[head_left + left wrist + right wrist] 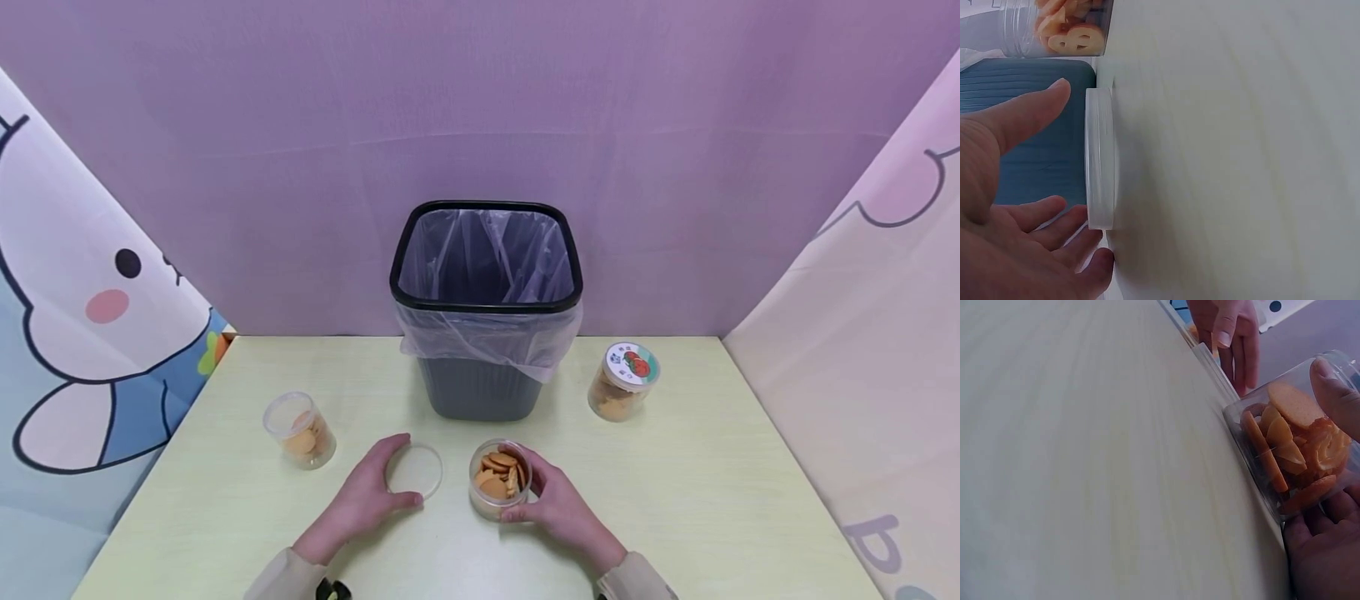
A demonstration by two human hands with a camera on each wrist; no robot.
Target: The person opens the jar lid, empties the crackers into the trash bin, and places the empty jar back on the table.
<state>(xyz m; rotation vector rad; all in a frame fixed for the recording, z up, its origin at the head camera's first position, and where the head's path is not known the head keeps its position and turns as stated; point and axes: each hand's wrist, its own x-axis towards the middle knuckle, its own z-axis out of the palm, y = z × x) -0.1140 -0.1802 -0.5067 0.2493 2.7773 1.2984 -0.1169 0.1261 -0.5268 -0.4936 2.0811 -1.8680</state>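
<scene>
From where I stand, the right-hand grip (555, 500) curls round the open biscuit jar (486, 506), I'd guess to steady it upright on the bench (675, 517), while the left-hand grip (367, 487) spreads wide, unclosed, around the flat lid (417, 470), apparently to span it.

I note beige-sleeved forearms (288, 575) extended toward the black-rimmed grey plastic bin (480, 396): bare left hand (367, 493) at its near left, thumb (407, 500) and fingers (388, 444) spread; bare right hand (553, 504) near right, gripping.
</scene>
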